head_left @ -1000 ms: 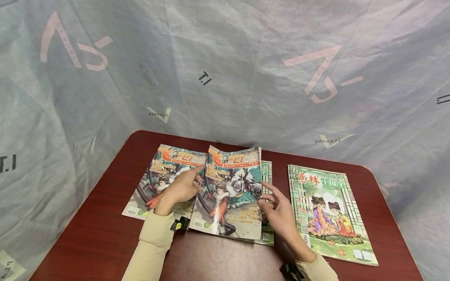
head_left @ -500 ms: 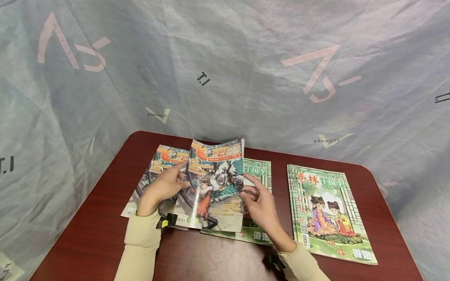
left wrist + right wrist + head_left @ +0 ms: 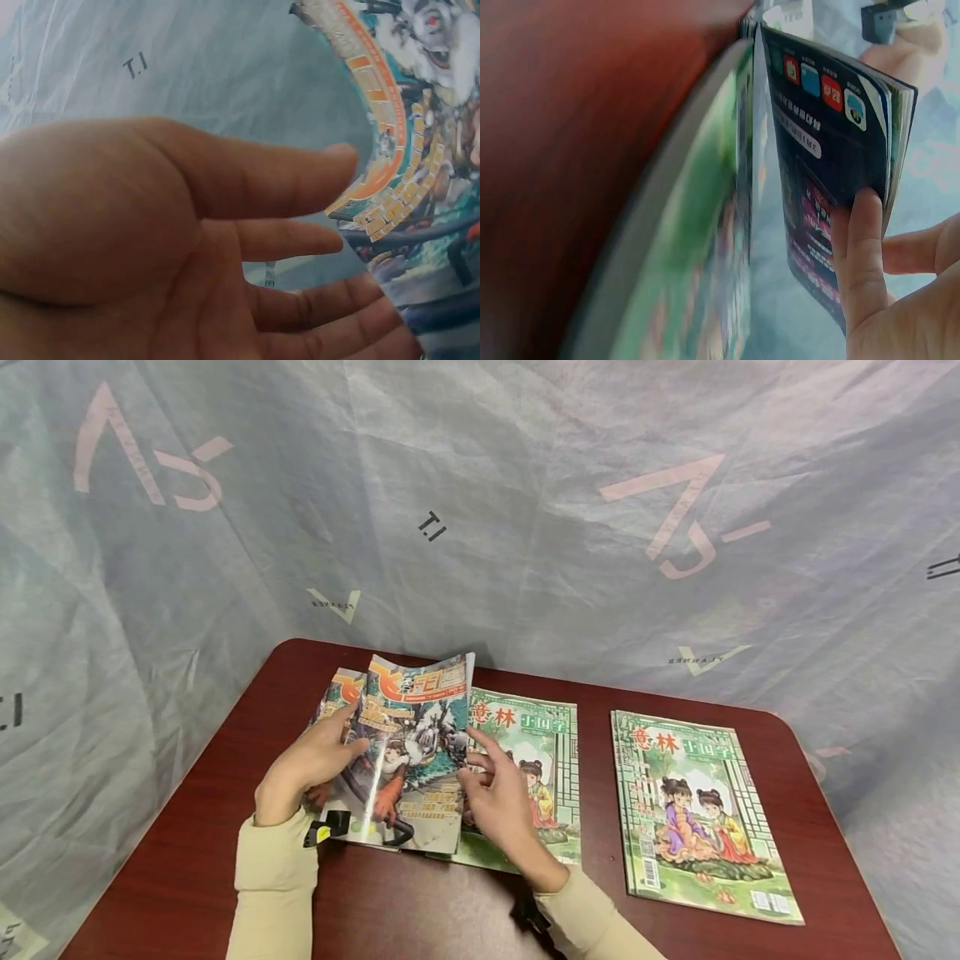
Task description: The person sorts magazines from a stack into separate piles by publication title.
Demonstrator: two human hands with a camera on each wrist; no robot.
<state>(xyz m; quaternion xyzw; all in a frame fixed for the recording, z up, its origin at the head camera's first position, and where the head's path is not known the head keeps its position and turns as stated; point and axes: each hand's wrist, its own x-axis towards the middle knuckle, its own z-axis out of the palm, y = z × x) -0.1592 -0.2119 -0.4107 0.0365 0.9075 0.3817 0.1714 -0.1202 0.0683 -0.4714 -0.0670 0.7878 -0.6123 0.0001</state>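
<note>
A comic magazine (image 3: 416, 768) with an orange title and an armoured figure is raised and tilted over the table. My right hand (image 3: 501, 793) pinches its right edge; in the right wrist view, fingers press its dark back cover (image 3: 817, 142). At its left edge is my left hand (image 3: 311, 764), and the left wrist view shows straight fingers reaching behind the cover, thumb extended beside the edge. Partly hidden under it lies a matching comic magazine (image 3: 347, 683). A green magazine (image 3: 558, 760) is flat below my right hand, its left side covered.
A small stack of green magazines (image 3: 712, 818) lies at the right of the dark red table (image 3: 405, 910). A grey printed cloth (image 3: 480, 527) hangs behind the table's far edge. Each wrist carries a black strapped device.
Both hands have carried the comic magazine left and raised it off the green magazine, uncovering more of that green cover. It now overlaps the matching comic magazine more.
</note>
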